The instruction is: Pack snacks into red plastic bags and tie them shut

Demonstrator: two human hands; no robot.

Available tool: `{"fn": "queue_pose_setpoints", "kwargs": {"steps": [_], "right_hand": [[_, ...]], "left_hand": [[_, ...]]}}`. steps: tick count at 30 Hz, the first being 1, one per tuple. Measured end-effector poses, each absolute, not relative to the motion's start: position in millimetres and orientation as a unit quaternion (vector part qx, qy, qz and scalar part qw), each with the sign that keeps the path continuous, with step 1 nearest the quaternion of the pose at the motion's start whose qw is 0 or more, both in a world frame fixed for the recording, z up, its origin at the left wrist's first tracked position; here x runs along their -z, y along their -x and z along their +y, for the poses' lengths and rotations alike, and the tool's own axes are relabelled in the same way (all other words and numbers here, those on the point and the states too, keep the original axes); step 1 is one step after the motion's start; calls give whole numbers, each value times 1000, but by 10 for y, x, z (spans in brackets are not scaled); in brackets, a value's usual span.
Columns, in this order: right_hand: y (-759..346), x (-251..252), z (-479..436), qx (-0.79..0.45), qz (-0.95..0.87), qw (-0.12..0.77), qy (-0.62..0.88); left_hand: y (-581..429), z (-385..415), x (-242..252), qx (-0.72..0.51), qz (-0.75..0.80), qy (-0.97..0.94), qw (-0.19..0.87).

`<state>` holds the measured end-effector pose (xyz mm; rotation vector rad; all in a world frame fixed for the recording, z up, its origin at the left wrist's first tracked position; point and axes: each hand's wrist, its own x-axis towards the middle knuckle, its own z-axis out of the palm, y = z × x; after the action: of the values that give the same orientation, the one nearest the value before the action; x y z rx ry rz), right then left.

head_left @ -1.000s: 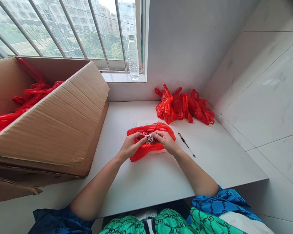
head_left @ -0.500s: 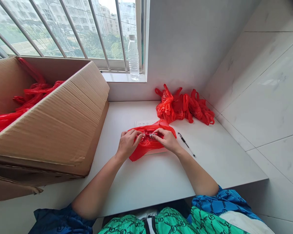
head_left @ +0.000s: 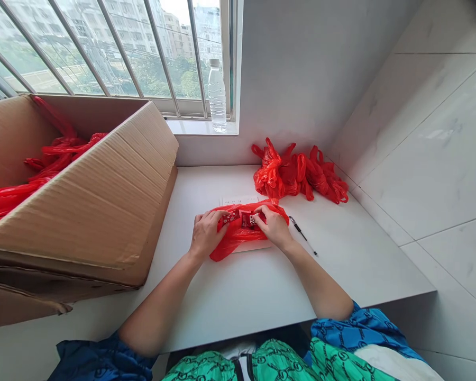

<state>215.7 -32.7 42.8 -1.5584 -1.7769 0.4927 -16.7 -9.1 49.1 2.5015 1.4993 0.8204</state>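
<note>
A red plastic bag [head_left: 238,235] lies on the white table [head_left: 254,296] over a sheet of paper [head_left: 238,201]. My left hand [head_left: 205,234] pinches its left side, fingers closed on the plastic. My right hand [head_left: 273,226] grips the right side. Between my fingertips small red and white packets [head_left: 244,218] show at the bag's mouth.
A large open cardboard box [head_left: 83,211] with more red bags [head_left: 43,164] stands at the left. A heap of tied red bags [head_left: 297,172] lies at the back. A black pen [head_left: 302,235] lies right of my hands. A water bottle [head_left: 216,95] stands on the windowsill.
My hands have moved slightly apart and further from me on the bag. The small packets now lie spread in a row at the bag's mouth instead of being pinched together.
</note>
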Motion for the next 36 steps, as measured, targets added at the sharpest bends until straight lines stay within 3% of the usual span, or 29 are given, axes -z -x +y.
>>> {"fn": "queue_pose_setpoints", "kwargs": {"steps": [4, 9, 14, 19, 29, 32, 36], "right_hand": [[-2129, -407, -320, -259, -699, 367, 556], [-2084, -434, -297, -246, -698, 419, 526], [-2033, -549, -389, -441, -646, 442, 439], [-1976, -605, -475, -428, -654, 466, 414], [-1941, -642, -496, -498, -618, 482, 370], [-1940, -618, -484, -471, -632, 499, 360], [-1945, -562, -457, -301, -699, 519, 390]], "left_hand": [[176, -131, -595, -359, 469, -799, 111], [185, -161, -643, -406, 457, -774, 165], [147, -200, -673, -375, 396, -828, 130], [119, -221, -696, -385, 376, -830, 147], [119, -233, -715, -433, 389, -753, 308], [108, -240, -710, -448, 357, -736, 360], [110, -250, -702, -424, 367, -746, 360]]}}
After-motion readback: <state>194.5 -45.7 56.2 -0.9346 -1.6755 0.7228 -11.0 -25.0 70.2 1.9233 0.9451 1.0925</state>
